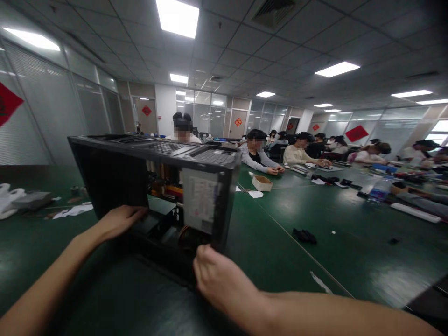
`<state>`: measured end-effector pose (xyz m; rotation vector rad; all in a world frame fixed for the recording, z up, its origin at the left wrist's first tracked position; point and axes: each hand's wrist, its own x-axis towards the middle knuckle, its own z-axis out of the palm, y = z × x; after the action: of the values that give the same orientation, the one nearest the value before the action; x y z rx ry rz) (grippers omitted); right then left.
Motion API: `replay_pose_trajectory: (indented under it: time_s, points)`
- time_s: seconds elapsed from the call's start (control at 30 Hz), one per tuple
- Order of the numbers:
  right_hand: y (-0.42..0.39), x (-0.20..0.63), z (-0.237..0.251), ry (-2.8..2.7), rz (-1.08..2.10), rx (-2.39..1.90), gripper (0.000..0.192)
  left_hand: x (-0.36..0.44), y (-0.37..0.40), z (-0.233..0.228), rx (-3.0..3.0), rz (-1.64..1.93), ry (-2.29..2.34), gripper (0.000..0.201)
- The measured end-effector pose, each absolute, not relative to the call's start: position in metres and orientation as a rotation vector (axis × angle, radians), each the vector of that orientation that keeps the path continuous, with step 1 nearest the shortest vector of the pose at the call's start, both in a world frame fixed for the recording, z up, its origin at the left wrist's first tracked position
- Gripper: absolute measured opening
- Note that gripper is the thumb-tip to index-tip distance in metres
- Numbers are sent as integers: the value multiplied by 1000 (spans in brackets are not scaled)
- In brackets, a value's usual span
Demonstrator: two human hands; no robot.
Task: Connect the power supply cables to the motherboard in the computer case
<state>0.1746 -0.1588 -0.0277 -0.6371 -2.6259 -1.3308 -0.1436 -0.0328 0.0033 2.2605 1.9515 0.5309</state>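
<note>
A black desktop computer case [220, 205] stands upright on the green table in front of me, its open side turned towards me. Inside it sit a silver box with a white label [200, 196], probably the power supply, and some blurred parts and wires. My left hand [121, 220] reaches into the lower left of the opening, fingers stretched out over a dark part there; its fingertips are hard to see. At the lower right corner, my right hand [219, 275] has its fingers curled around the case's bottom edge.
The green table [266, 238] carries a small open box [262, 183], a black cloth-like item [304, 235] and a clear bottle [380, 190] to the right. White plastic bags [10, 198] and paper [74, 210] lie at left. Several people sit along the far side.
</note>
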Motion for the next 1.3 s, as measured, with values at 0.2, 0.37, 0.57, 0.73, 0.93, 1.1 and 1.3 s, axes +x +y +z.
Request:
replay_pose_trajectory:
  time_s: [0.2,0.37,0.57,0.73,0.93,1.1,1.3]
  points:
    - [-113,248,-26,-2639,-1309,-1102,20,-102,-41,-3,2609,53,1813,68]
    - [-78,268,-16,-2662,-1133,-1195,18,-66,-51,-4,2588,95,1906,68]
    - [-45,290,-12,-2644,-1013,-1390,24,-30,-64,-12,2551,211,2076,74]
    - [-47,294,-12,-2650,-1005,-1390,26,-23,-84,-11,2540,212,2025,67]
    - [-83,286,-9,-2640,-928,-1314,30,-34,-111,-5,2540,108,1999,61]
    - [-96,239,4,-2528,-406,-1217,44,-12,-118,21,2488,-238,1874,47]
    - [-34,165,6,-2886,320,-1406,38,11,-102,64,2464,100,1608,50]
